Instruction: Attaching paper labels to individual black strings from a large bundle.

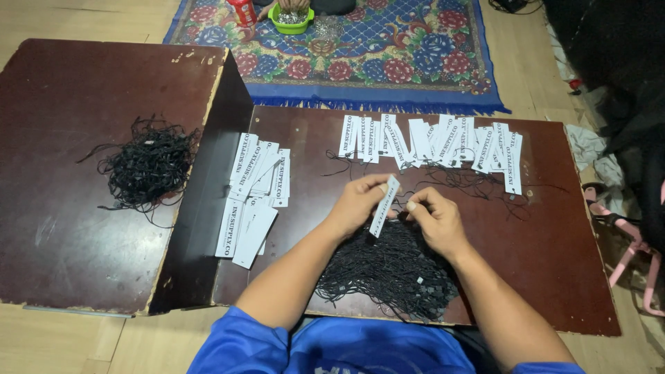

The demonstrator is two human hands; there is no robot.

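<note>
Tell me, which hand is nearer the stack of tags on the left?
Left. The left hand is just right of the stack; the right hand lies farther right, beyond the held tag.

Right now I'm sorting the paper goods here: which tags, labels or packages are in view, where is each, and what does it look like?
Tag: narrow white strip, dark print, pinched by left hand and right hand.
Stack of tags: same strips, left on the low board.
Row of tags: along the far edge, overlapping.
Red packet: on the rug, beside a green bowl.
</note>
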